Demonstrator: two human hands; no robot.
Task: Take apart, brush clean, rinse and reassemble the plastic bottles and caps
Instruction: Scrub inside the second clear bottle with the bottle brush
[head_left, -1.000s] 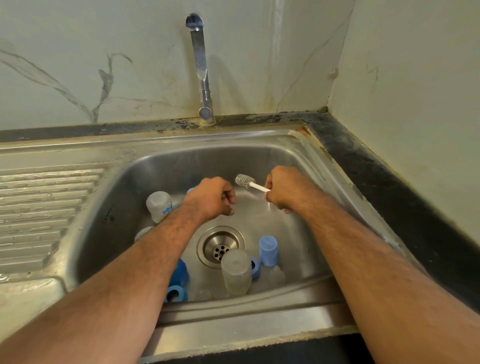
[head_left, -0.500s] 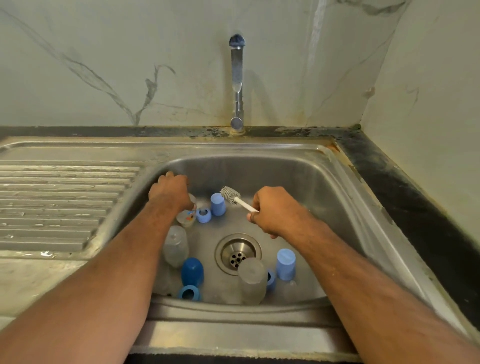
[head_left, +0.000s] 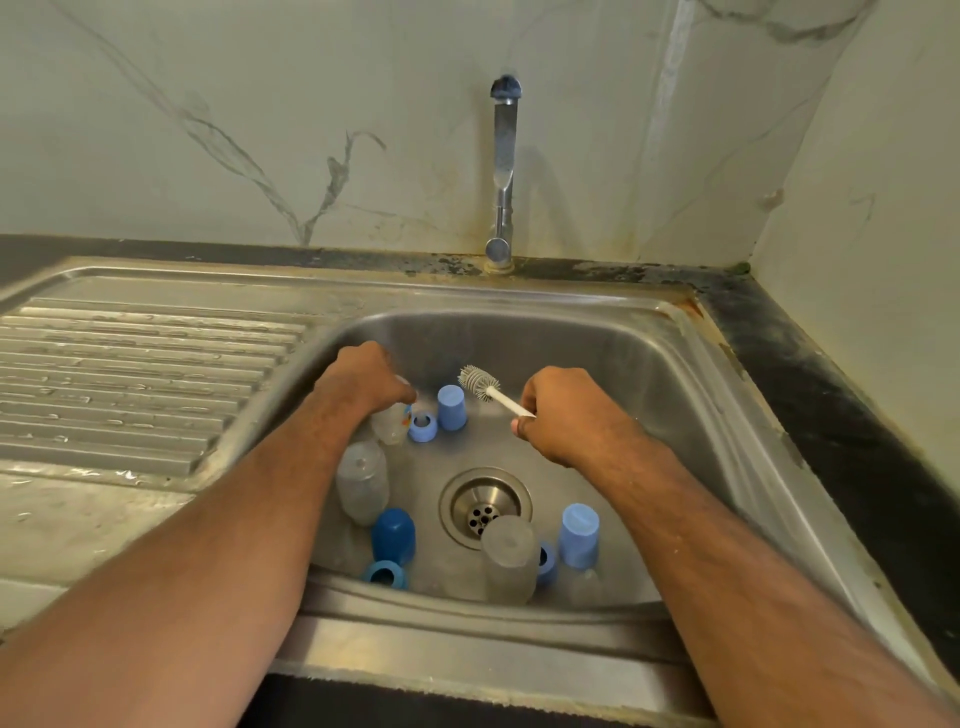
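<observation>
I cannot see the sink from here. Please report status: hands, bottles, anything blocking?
Left hand grips clear bottle at sink's back left. Right hand holds brush, raised. Caps, other bottles loose around the drain; nothing blocking.

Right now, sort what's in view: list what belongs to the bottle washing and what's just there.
Job:
- white-handled bristle brush, gripped by right hand
- clear plastic bottle, held by left hand
- two more clear bottles
- light blue plastic caps
- dark blue cap
- blue rings
- steel sink
- steel tap

Just there:
- ribbed draining board
- black counter edge
</observation>
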